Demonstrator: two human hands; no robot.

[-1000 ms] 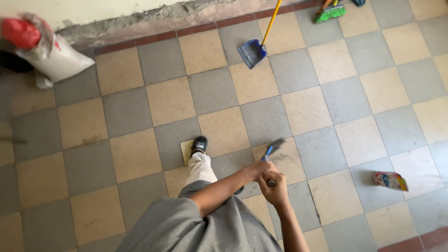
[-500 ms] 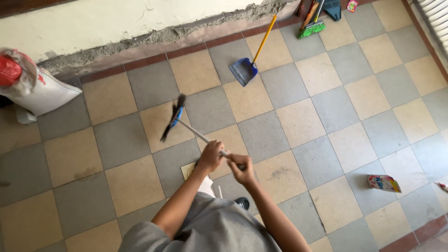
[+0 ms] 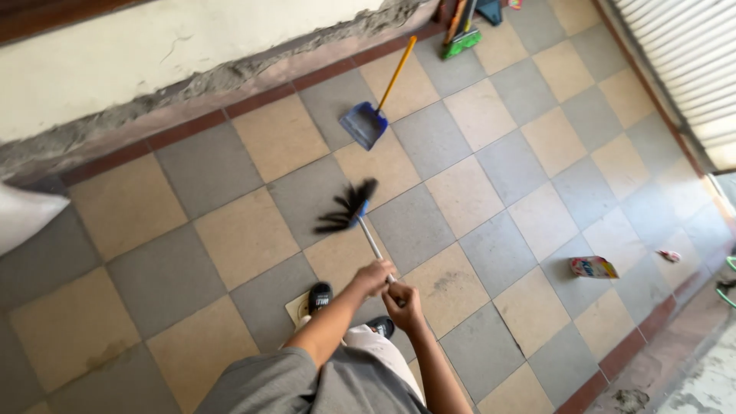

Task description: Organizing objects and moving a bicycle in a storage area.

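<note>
Both my hands grip the pale handle of a broom whose black bristles and blue head are lifted just above the checkered floor tiles. My left hand is higher on the handle, and my right hand closes on its end just below. My feet in black sandals stand directly beneath the hands.
A blue dustpan with a yellow handle lies near the wall. A green broom head leans at the far wall. A colourful packet and a small wrapper lie on the floor at right. A white sack sits at left.
The broom swung from my right side across to the left, and then forward. My view turned toward the shuttered right side of the room.
</note>
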